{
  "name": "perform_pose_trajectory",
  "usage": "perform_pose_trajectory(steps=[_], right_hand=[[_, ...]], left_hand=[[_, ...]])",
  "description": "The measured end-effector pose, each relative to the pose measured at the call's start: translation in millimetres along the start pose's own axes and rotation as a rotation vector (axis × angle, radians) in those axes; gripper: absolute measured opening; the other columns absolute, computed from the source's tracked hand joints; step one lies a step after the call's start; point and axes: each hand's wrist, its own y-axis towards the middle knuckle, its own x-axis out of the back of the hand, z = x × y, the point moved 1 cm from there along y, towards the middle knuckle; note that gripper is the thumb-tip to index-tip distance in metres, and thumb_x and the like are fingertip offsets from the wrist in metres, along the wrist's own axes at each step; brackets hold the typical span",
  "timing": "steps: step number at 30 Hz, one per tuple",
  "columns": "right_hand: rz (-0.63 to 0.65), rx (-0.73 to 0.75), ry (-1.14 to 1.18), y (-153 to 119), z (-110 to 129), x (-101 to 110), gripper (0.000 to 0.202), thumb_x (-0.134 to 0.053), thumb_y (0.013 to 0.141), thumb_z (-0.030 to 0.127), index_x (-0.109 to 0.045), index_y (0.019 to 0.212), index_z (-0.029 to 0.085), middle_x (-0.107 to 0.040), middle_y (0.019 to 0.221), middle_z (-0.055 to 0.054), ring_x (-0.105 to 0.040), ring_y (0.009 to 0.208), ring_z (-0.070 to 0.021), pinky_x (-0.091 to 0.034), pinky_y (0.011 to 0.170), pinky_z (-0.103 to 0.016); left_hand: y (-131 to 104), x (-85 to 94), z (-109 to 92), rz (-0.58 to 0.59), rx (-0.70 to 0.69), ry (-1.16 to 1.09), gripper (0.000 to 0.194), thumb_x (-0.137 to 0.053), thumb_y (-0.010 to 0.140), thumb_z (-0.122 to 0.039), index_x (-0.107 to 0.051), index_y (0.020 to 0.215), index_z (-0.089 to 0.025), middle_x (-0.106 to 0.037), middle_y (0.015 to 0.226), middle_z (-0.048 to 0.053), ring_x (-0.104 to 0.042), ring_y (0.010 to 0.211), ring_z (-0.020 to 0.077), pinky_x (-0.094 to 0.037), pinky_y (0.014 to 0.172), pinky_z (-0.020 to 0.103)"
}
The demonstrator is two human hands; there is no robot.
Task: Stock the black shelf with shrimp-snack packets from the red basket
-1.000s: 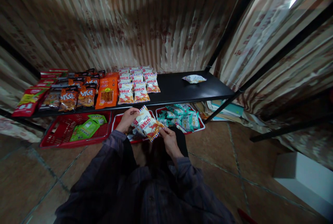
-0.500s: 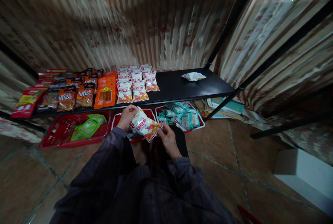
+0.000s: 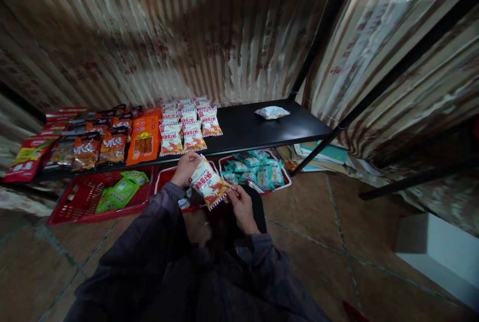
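Between both hands, in front of the shelf's edge, I hold a white and orange snack bag (image 3: 208, 182) with red lettering. My left hand (image 3: 187, 168) pinches its upper left side, and my right hand (image 3: 242, 206) grips its lower right corner. Rows of matching snack bags (image 3: 192, 135) stand on the black shelf (image 3: 239, 130) just beyond my hands. A single white bag (image 3: 272, 112) lies flat farther right on the shelf. Under the held bag is a red basket (image 3: 160, 180) with a white rim, its contents mostly hidden.
Left on the shelf are orange packets (image 3: 143, 140), dark-topped snack packs (image 3: 113, 146) and red bags (image 3: 30, 157). Below sit a red basket (image 3: 71, 207) with green packets and another basket (image 3: 288, 180) with teal packets. A white box (image 3: 441, 252) stands at right, near black shelf legs (image 3: 318, 150).
The view has shifted slightly, so the shelf and its goods appear farther left and a little lower. Both hands keep hold of the snack bag, which is turned slightly more upright.
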Motion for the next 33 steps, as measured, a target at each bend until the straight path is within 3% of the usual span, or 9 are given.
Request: perform_pose_trajectory(steps=[5, 9, 12, 20, 26, 29, 33], right_hand=[[0.050, -0.064, 0.021, 4.7, 0.1, 6.8, 0.039, -0.077, 0.054, 0.046, -0.062, 0.077, 0.019, -0.066, 0.065, 0.001, -0.057, 0.057, -0.0122, -0.045, 0.051, -0.021], [0.110, -0.072, 0.078, 7.9, 0.4, 10.4, 0.040, -0.078, 0.058, 0.040, -0.064, 0.089, 0.019, -0.070, 0.085, -0.002, -0.063, 0.075, -0.0147, -0.050, 0.069, -0.024], [0.085, -0.045, 0.106, 12.5, 1.7, 11.5, 0.049, -0.079, 0.056, 0.038, -0.064, 0.100, 0.022, -0.069, 0.096, -0.002, -0.064, 0.083, -0.0168, -0.051, 0.076, -0.028], [0.100, -0.100, 0.124, 20.9, 7.4, 9.3, 0.040, -0.078, 0.057, 0.042, -0.070, 0.090, 0.020, -0.071, 0.082, -0.001, -0.064, 0.070, -0.0163, -0.052, 0.068, -0.029], [-0.016, -0.136, 0.198, 24.5, 7.0, 7.5, 0.042, -0.082, 0.050, 0.040, -0.071, 0.085, 0.019, -0.071, 0.076, -0.002, -0.063, 0.064, -0.0169, -0.051, 0.061, -0.029], [-0.056, -0.114, 0.184, 27.6, 8.5, 8.6, 0.042, -0.081, 0.052, 0.040, -0.071, 0.086, 0.020, -0.071, 0.079, -0.002, -0.063, 0.063, -0.0158, -0.050, 0.057, -0.027], [-0.128, -0.055, 0.187, 30.4, 9.5, 8.3, 0.041, -0.080, 0.053, 0.040, -0.071, 0.087, 0.020, -0.071, 0.081, -0.002, -0.062, 0.065, -0.0166, -0.050, 0.059, -0.028]], left_hand=[[15.4, -10.3, -1.9, 0.067, -0.022, 0.030, 0.020, -0.072, 0.054, -0.026, -0.055, 0.061, -0.019, -0.058, 0.054, -0.002, -0.050, 0.049, 0.0109, -0.037, 0.050, 0.022], [23.0, -18.5, -2.4, 0.031, -0.019, 0.059, 0.017, -0.070, 0.054, -0.022, -0.055, 0.060, -0.019, -0.057, 0.052, -0.003, -0.050, 0.048, 0.0107, -0.036, 0.049, 0.022], [24.0, -26.3, -8.3, 0.058, -0.043, 0.126, 0.015, -0.070, 0.055, -0.019, -0.055, 0.057, -0.019, -0.056, 0.051, -0.004, -0.048, 0.048, 0.0101, -0.035, 0.050, 0.022], [30.8, -39.2, -15.9, 0.160, -0.077, 0.267, 0.012, -0.068, 0.061, -0.022, -0.056, 0.057, -0.019, -0.056, 0.051, -0.003, -0.048, 0.049, 0.0113, -0.034, 0.051, 0.023], [39.6, -35.6, -15.5, 0.236, -0.109, 0.322, 0.008, -0.067, 0.063, -0.024, -0.062, 0.062, -0.018, -0.060, 0.058, 0.000, -0.053, 0.056, 0.0139, -0.037, 0.054, 0.024], [37.1, -31.2, -19.1, 0.206, -0.165, 0.377, 0.004, -0.067, 0.063, -0.019, -0.063, 0.063, -0.019, -0.062, 0.062, 0.001, -0.055, 0.060, 0.0150, -0.040, 0.059, 0.025], [25.6, -26.4, -18.6, 0.053, -0.295, 0.454, 0.011, -0.069, 0.062, -0.014, -0.065, 0.069, -0.022, -0.065, 0.074, 0.001, -0.056, 0.071, 0.0172, -0.042, 0.074, 0.029]])
